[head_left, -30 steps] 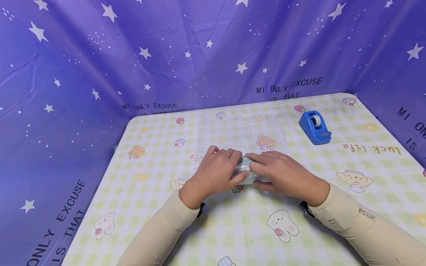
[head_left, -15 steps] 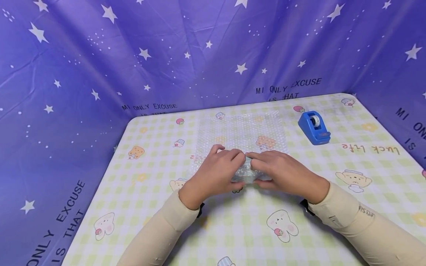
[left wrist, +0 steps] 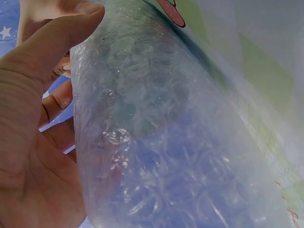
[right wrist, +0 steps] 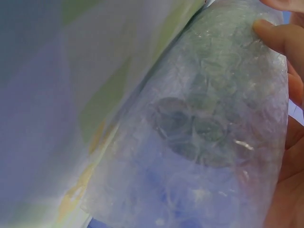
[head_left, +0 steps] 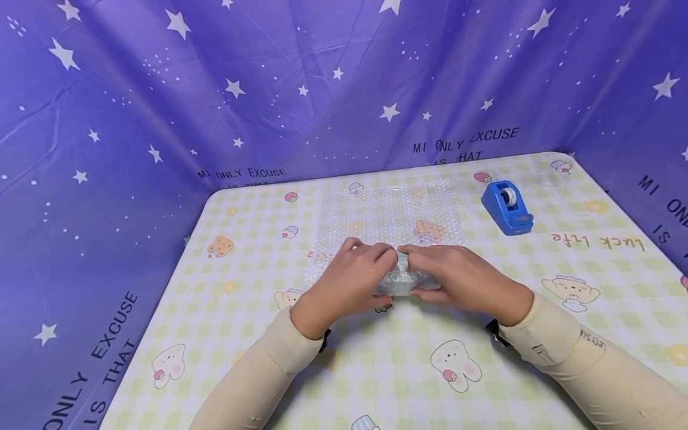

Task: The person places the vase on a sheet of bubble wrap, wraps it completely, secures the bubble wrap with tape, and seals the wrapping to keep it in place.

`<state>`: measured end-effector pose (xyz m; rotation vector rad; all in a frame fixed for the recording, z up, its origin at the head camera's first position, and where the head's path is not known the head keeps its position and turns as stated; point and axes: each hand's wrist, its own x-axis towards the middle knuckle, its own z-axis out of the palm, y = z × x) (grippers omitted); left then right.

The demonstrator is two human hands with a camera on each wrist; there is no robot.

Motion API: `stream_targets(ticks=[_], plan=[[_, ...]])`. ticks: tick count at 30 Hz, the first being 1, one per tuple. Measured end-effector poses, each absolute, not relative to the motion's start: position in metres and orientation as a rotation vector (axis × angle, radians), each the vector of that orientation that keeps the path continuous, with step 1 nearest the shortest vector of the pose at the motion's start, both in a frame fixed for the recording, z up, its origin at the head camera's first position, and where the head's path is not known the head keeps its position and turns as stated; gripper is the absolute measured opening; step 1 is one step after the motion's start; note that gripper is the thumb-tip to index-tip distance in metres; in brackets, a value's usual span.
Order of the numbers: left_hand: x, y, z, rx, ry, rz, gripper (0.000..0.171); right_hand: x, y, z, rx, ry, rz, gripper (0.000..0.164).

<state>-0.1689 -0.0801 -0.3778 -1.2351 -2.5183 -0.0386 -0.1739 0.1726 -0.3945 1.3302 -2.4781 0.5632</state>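
In the head view, a roll of bubble wrap (head_left: pixel 402 282) lies crosswise at the near end of a flat bubble wrap sheet (head_left: pixel 387 212). Its left part is gripped by my left hand (head_left: pixel 349 279), thumb on the near side and fingers over the top. My right hand (head_left: pixel 459 276) holds the right part in much the same way. Both wrist views show the clear wrap (left wrist: pixel 156 137) close up, bubbles curving round a rounded form. Through the layers in the right wrist view, a dark round end (right wrist: pixel 194 130) shows dimly; what object lies inside, I cannot tell.
A blue tape dispenser (head_left: pixel 507 208) with a roll of tape stands at the back right of the table. The checked tablecloth (head_left: pixel 258 334) has printed cartoon figures. Purple starry curtains (head_left: pixel 301 77) hang behind and along the sides.
Smooth, shiny material between my hands is now covered by bubble wrap, as the roll has turned. My fingers have shifted slightly on it. The tape dispenser has stayed in place.
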Motion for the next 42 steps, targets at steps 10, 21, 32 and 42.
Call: stream_targets(ticks=[10,21,32,42], plan=[[-0.168,-0.079,-0.380,-1.219,-2.518,0.007,0.065,-0.174,0.172,-0.395,1.322,-2.493,0.579,0.037],[-0.169,-0.078,-0.386,-1.203,-2.469,0.071,0.071,-0.174,0.172,-0.396,1.306,-2.489,0.560,0.038],[-0.170,-0.078,-0.385,-1.202,-2.446,0.028,0.061,-0.171,0.168,-0.397,1.321,-2.452,0.469,0.038],[-0.172,-0.078,-0.384,-1.200,-2.442,-0.012,0.057,-0.168,0.162,-0.396,1.281,-2.498,0.355,0.045]])
